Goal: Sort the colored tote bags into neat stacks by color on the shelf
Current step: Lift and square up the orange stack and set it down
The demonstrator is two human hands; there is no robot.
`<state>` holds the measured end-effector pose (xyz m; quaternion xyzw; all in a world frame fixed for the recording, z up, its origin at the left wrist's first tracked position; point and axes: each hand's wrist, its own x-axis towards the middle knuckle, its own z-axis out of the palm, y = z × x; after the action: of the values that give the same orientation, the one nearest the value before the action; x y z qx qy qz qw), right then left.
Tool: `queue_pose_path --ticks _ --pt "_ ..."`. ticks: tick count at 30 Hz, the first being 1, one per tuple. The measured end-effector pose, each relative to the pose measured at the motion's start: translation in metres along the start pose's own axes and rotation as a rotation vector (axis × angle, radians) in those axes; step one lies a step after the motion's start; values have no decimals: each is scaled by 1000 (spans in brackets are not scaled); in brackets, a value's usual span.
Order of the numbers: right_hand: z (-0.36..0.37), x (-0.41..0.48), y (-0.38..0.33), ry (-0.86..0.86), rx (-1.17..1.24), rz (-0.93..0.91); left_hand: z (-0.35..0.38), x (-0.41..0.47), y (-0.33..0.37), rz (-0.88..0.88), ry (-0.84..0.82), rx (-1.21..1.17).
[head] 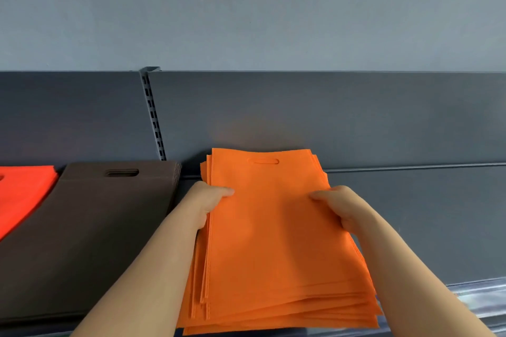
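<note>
A stack of orange tote bags (273, 241) lies on the dark shelf (427, 227), its handle slot toward the back panel and its edges slightly fanned. My left hand (208, 202) grips the stack's left edge, thumb on top. My right hand (339, 205) grips the right edge the same way, with its fingers hidden under the bags. To the left lies a flat stack of brown tote bags (90, 238). A stack of red tote bags (19, 194) shows at the far left, cut off by the frame.
The shelf's dark back panel (328, 117) rises behind the stacks, with a slotted upright (153, 117) between the brown and orange stacks. Bare shelf surface lies right of the orange stack. A clear price strip (476, 301) runs along the front edge.
</note>
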<state>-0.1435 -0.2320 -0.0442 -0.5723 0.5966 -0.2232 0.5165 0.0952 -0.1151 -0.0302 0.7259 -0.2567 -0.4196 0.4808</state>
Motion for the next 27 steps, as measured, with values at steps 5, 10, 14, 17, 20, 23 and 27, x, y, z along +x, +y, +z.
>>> queue_pose_path --ticks 5,10,14,17,20,23,27 --pt "-15 -24 -31 32 165 -279 -16 -21 28 272 3 -125" --pt "-39 -60 -87 126 248 -599 -36 -50 79 597 153 -144" --pt "-43 -77 -100 180 275 -680 -41 -68 87 703 226 -90" --pt "-35 -86 -98 163 348 -730 -38 -73 78 710 236 -30" --pt "-28 -88 -96 202 395 -735 -33 -77 72 738 292 38" --pt "-26 -94 -100 245 479 -716 -32 -86 74 781 321 21" --pt "-28 -109 -120 176 710 -668 -30 -102 84 885 330 -57"
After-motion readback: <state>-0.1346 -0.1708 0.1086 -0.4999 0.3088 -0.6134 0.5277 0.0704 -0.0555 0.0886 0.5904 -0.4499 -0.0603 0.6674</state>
